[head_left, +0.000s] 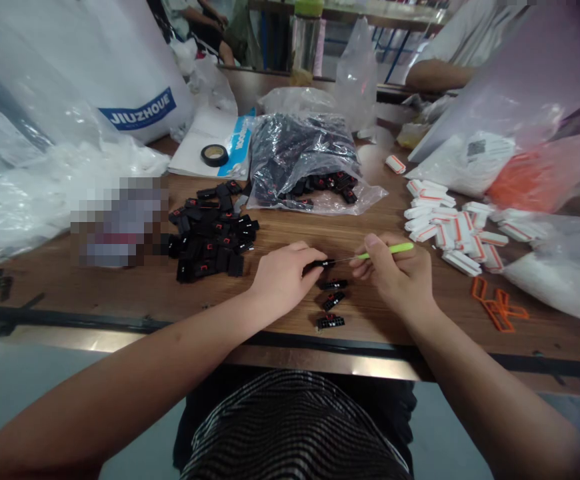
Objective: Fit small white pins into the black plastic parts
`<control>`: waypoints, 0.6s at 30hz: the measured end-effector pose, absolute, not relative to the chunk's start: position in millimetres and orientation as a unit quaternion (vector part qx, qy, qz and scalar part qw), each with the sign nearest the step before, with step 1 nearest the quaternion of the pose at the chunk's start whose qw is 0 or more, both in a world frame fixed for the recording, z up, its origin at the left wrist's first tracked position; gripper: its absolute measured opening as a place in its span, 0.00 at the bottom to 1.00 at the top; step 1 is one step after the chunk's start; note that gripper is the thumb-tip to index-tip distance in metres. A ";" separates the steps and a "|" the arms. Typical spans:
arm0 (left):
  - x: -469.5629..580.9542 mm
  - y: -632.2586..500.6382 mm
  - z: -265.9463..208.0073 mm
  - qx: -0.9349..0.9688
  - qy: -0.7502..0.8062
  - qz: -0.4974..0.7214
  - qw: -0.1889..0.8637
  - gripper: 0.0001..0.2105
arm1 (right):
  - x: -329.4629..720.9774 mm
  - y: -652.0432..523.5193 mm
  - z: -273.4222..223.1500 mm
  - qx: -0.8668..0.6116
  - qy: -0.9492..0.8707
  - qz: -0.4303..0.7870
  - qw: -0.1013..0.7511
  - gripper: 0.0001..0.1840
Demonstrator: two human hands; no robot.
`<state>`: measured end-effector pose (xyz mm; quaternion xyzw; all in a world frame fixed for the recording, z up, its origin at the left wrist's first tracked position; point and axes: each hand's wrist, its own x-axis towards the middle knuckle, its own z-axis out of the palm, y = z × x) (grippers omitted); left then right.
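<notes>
Between the fingertips of my left hand [285, 277] is a small black connector housing [326, 263]. My right hand [401, 273] is closed round a thin tool with a yellow-green handle [387, 251], and its slim metal shaft reaches left to the held housing. Whether the tip touches it or sits inside I cannot tell. Just below lie three more black housings with red parts, the nearest to me being a housing [331, 322] close to the table's front edge. A pile of similar black housings [210, 237] spreads to the left of my left hand.
An open clear bag [305, 157] of black parts lies at centre back. White pieces with orange strips [455, 227] and loose orange frames [499, 305] are at right. Black tape [215, 155] rests on papers. Large plastic bags flank both sides; a lidded bottle [305, 43] stands behind.
</notes>
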<state>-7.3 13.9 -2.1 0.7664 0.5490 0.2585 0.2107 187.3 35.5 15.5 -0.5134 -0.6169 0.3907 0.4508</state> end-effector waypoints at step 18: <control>-6.9 14.0 -4.4 0.769 0.544 0.264 0.207 0.10 | 181.4 28.1 14.6 -0.509 -0.627 0.351 0.475 0.20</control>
